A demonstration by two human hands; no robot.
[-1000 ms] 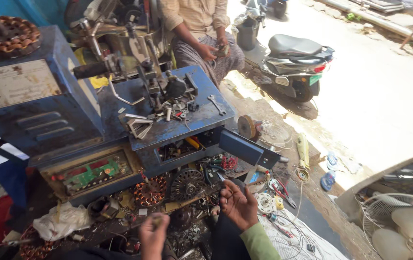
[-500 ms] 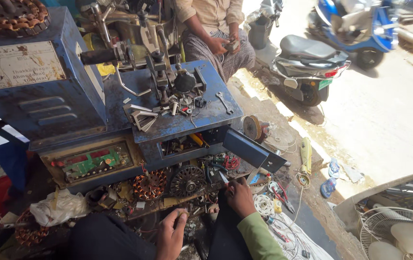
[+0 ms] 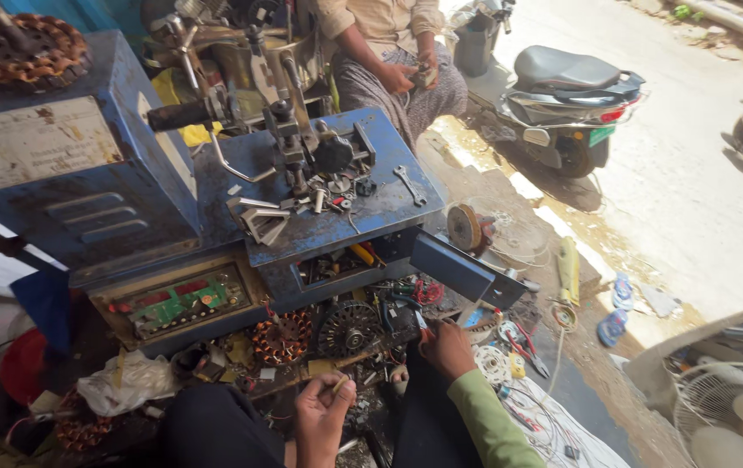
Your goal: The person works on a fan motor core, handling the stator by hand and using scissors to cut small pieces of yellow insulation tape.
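Reaching under the blue table's (image 3: 328, 230) front edge, the right hand (image 3: 446, 348) clamps a red-handled tool (image 3: 421, 322); the left hand (image 3: 321, 416) pinches a small piece (image 3: 339, 386) among crowded parts.

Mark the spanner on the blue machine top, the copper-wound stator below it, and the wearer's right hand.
Spanner (image 3: 408, 185), head view, middle of its shaft.
Copper-wound stator (image 3: 282, 337), head view, on its ring of copper coils.
Right hand (image 3: 447, 348), head view, back of the hand.
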